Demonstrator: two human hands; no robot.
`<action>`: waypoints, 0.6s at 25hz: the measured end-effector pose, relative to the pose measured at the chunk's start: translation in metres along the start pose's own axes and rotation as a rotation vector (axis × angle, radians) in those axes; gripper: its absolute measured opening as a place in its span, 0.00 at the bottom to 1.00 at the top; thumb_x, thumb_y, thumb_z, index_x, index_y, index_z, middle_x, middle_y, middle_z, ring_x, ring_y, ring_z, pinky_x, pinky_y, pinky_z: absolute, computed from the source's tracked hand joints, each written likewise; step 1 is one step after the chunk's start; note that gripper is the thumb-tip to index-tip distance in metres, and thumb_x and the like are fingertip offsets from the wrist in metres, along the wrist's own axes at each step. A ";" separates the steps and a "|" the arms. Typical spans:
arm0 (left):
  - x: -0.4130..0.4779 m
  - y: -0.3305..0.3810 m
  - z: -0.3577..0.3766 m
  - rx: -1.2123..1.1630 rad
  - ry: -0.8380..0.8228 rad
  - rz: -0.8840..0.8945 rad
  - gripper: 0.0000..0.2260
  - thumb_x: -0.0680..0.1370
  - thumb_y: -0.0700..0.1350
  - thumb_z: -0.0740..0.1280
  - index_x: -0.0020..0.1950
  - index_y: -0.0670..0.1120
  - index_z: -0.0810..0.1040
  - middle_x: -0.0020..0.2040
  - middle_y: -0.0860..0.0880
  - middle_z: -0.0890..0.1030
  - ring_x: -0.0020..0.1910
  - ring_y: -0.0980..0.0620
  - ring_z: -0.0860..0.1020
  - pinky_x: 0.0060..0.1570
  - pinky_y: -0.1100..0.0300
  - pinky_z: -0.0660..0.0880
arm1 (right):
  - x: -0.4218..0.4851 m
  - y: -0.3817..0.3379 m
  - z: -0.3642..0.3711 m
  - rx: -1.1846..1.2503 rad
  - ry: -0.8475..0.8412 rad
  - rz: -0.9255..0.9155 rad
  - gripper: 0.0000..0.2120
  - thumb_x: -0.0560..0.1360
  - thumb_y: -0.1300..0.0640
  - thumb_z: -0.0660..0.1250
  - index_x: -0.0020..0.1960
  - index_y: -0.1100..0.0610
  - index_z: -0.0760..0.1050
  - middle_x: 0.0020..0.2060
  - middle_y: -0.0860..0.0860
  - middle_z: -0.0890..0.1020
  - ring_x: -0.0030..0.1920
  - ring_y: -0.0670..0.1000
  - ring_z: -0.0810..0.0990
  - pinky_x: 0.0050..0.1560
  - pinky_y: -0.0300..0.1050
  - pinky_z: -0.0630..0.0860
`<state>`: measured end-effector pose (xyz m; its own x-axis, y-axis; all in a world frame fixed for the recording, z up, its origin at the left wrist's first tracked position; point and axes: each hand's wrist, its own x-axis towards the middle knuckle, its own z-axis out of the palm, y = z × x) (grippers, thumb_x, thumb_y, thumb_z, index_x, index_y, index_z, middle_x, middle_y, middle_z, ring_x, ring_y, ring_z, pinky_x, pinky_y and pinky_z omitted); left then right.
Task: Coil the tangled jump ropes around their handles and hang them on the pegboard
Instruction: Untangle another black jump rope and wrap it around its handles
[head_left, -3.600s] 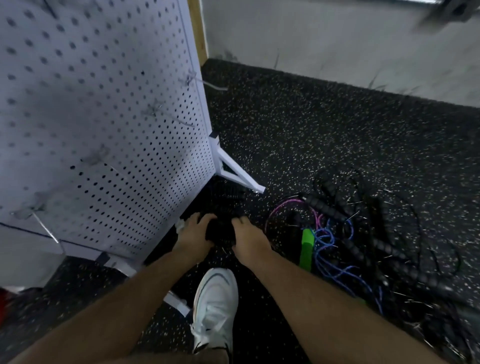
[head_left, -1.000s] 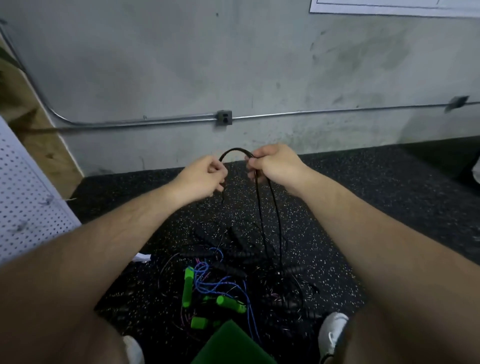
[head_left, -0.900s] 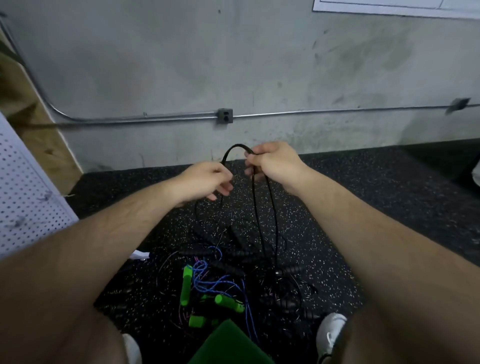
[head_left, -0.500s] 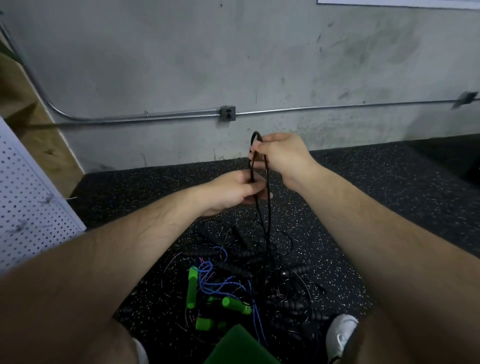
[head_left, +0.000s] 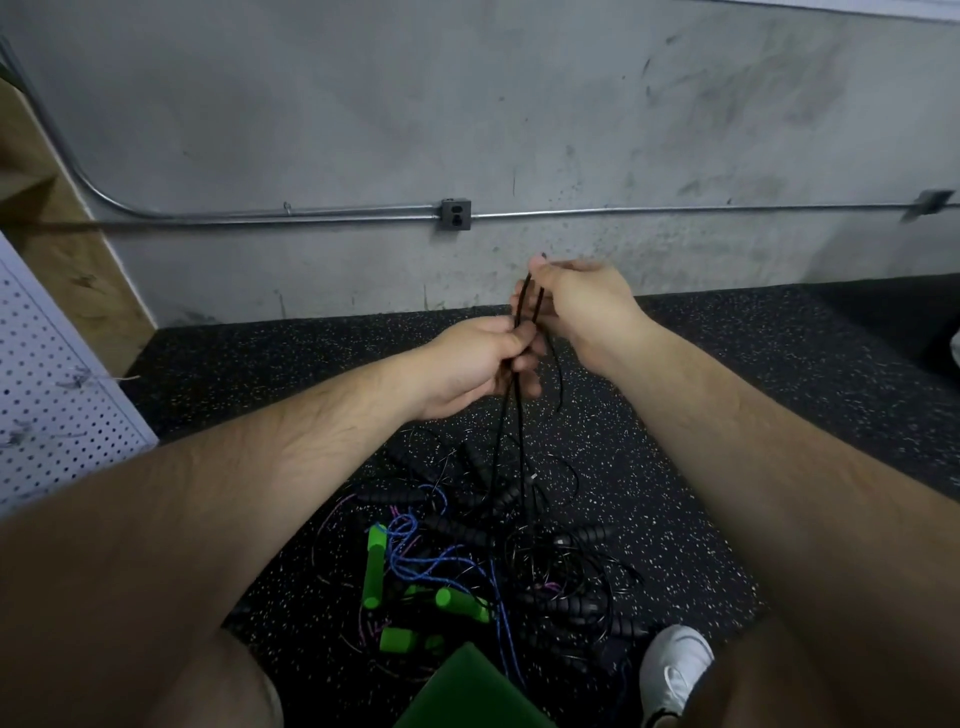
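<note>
- Two strands of black rope are hanging straight down into the tangle on the floor.
- Right hand is pinching the folded top; left hand is clasping both strands just below.

- Black rope: a thin cord doubled into two strands and held up in the air. The right hand pinches its top and the left hand grips both strands just below. The strands hang down into the pile.
- Pile: tangled ropes on the floor, with black ribbed handles, a blue rope, a thin pink rope and three green handles.
- Pegboard: white and perforated, at the left edge, well apart from the pile.
</note>
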<state>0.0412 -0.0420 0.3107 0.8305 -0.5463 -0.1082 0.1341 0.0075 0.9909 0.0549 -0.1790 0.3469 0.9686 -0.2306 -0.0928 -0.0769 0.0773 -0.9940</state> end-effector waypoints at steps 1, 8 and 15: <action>0.002 0.003 -0.001 -0.032 0.054 0.038 0.10 0.86 0.44 0.57 0.50 0.42 0.76 0.31 0.51 0.71 0.34 0.49 0.76 0.56 0.43 0.78 | 0.001 0.001 -0.002 -0.109 -0.003 0.034 0.09 0.80 0.57 0.66 0.50 0.62 0.81 0.42 0.55 0.86 0.45 0.55 0.85 0.45 0.47 0.83; 0.010 0.036 -0.025 -0.327 0.256 0.157 0.12 0.87 0.45 0.53 0.47 0.44 0.70 0.31 0.52 0.65 0.28 0.55 0.63 0.35 0.58 0.66 | -0.031 0.033 0.001 -0.701 -0.610 -0.027 0.17 0.74 0.52 0.74 0.61 0.52 0.76 0.54 0.50 0.83 0.47 0.49 0.81 0.48 0.47 0.80; -0.001 0.046 -0.040 -0.326 0.297 0.191 0.15 0.87 0.50 0.53 0.53 0.43 0.74 0.38 0.49 0.75 0.37 0.52 0.75 0.43 0.58 0.75 | -0.023 0.033 0.031 -0.624 -0.343 -0.289 0.08 0.79 0.52 0.70 0.44 0.55 0.82 0.37 0.53 0.85 0.31 0.47 0.79 0.42 0.51 0.82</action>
<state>0.0681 -0.0077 0.3536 0.9690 -0.2469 0.0082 0.0871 0.3725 0.9240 0.0371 -0.1409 0.3178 0.9818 0.1633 0.0974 0.1701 -0.5258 -0.8334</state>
